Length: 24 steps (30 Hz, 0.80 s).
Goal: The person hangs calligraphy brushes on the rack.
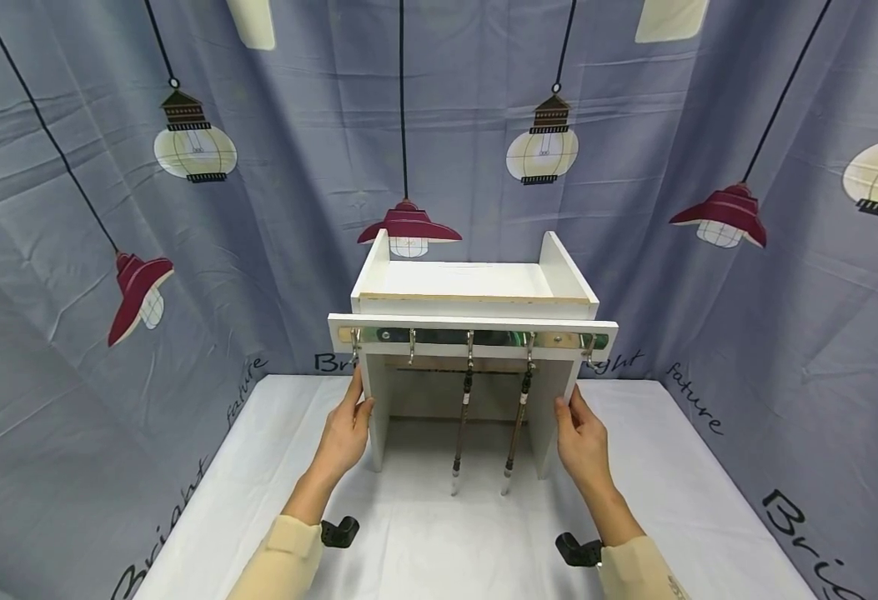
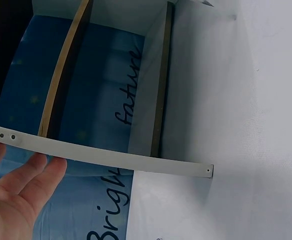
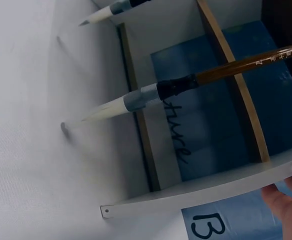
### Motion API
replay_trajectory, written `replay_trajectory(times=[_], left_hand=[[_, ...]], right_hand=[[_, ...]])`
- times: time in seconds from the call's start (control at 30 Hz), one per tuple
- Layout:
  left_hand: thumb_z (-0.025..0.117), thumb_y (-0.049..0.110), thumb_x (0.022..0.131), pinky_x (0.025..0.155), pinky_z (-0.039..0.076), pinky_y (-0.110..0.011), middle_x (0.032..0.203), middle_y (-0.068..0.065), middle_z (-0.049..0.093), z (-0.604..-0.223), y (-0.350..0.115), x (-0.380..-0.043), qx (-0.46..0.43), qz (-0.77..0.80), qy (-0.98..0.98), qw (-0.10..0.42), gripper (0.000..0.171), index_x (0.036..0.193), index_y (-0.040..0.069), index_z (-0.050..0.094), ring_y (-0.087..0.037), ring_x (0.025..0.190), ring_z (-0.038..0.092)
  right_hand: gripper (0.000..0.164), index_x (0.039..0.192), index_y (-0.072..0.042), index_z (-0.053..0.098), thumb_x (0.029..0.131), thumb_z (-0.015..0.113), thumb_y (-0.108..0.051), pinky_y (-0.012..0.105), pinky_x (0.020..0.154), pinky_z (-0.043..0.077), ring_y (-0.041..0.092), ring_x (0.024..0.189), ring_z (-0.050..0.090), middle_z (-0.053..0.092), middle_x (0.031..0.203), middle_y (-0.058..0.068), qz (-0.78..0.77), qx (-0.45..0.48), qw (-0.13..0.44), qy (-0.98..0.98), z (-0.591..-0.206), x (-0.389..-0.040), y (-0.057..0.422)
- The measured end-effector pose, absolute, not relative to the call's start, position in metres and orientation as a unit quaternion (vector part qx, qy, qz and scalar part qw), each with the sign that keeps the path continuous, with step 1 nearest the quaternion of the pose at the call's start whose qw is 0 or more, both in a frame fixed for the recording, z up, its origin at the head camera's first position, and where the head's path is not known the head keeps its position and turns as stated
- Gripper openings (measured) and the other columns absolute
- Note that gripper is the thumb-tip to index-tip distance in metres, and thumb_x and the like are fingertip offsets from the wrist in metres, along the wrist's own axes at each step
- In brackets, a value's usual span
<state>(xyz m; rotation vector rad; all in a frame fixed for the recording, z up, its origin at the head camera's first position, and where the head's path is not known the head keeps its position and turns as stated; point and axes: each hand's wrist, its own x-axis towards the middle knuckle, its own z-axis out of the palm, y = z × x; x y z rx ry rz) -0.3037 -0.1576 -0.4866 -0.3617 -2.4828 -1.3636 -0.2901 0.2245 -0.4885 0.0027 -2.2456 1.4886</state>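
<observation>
A white shelf unit (image 1: pixel 476 307) stands on the table, with a front rail (image 1: pixel 423 321) bearing several metal hooks. Two calligraphy brushes (image 1: pixel 463 417) (image 1: pixel 517 421) hang tip-down from hooks in the middle and right; their pale bristles show in the right wrist view. My left hand (image 1: pixel 343 433) touches the outer face of the left side panel (image 2: pixel 98 154) with fairly straight fingers. Against the right side panel (image 3: pixel 211 192) rests my right hand (image 1: pixel 584 442), its fingers partly cut off in the right wrist view.
A white cloth covers the table (image 1: pixel 423 550). Behind and around it hangs a grey-blue curtain (image 1: pixel 303 208) printed with lamps and lettering. Black wrist mounts (image 1: pixel 339 532) show by both sleeves. Inside the unit runs a wooden-edged crosspiece (image 2: pixel 63 75).
</observation>
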Motion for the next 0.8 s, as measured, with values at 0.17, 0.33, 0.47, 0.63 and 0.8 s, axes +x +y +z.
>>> replay_trajectory(times=[0.17,0.33,0.47,0.63,0.8], left_hand=[[0.042,0.029,0.113,0.101,0.053,-0.058,0.166,-0.020,0.031,-0.4863,-0.1577,-0.3036,-0.128,-0.467,-0.862,0.148,0.065,0.168,0.020,0.009,-0.043,0.129,0.061],[0.043,0.028,0.113,0.100,0.054,-0.058,0.166,-0.021,0.031,-0.4860,-0.1574,-0.3030,-0.128,-0.469,-0.860,0.154,0.064,0.168,0.018,0.010,-0.043,0.128,0.062],[0.043,0.026,0.113,0.100,0.054,-0.058,0.166,-0.021,0.031,-0.4866,-0.1572,-0.3016,-0.132,-0.468,-0.858,0.164,0.064,0.167,0.014,0.013,-0.044,0.127,0.062],[0.045,0.032,0.112,0.101,0.054,-0.057,0.165,-0.019,0.034,-0.4887,-0.1582,-0.2995,-0.131,-0.468,-0.858,0.167,0.065,0.168,0.023,0.012,-0.043,0.127,0.063],[0.051,0.040,0.109,0.100,0.055,-0.056,0.160,-0.017,0.045,-0.4912,-0.1640,-0.2945,-0.118,-0.485,-0.850,0.170,0.070,0.166,0.039,0.010,-0.042,0.124,0.066]], right_hand=[[0.061,0.160,-0.005,0.032,0.111,0.044,-0.041,0.040,0.107,0.046,0.037,0.140,0.052,0.042,0.160,0.017,0.531,-0.013,0.220,-0.818,-0.4897,-0.2941,0.2255],[0.061,0.159,-0.004,0.035,0.111,0.044,-0.041,0.047,0.106,0.046,0.038,0.138,0.054,0.045,0.158,0.019,0.525,-0.020,0.228,-0.820,-0.4900,-0.2949,0.2247],[0.060,0.158,-0.004,0.036,0.111,0.045,-0.041,0.047,0.106,0.048,0.037,0.137,0.054,0.048,0.156,0.019,0.526,-0.024,0.230,-0.818,-0.4899,-0.2946,0.2241],[0.061,0.158,-0.005,0.035,0.111,0.044,-0.042,0.052,0.107,0.048,0.040,0.137,0.054,0.047,0.155,0.020,0.528,-0.029,0.225,-0.819,-0.4888,-0.2931,0.2246],[0.061,0.158,-0.004,0.035,0.111,0.044,-0.041,0.050,0.107,0.047,0.040,0.138,0.053,0.045,0.157,0.019,0.528,-0.026,0.225,-0.819,-0.4884,-0.2930,0.2249]])
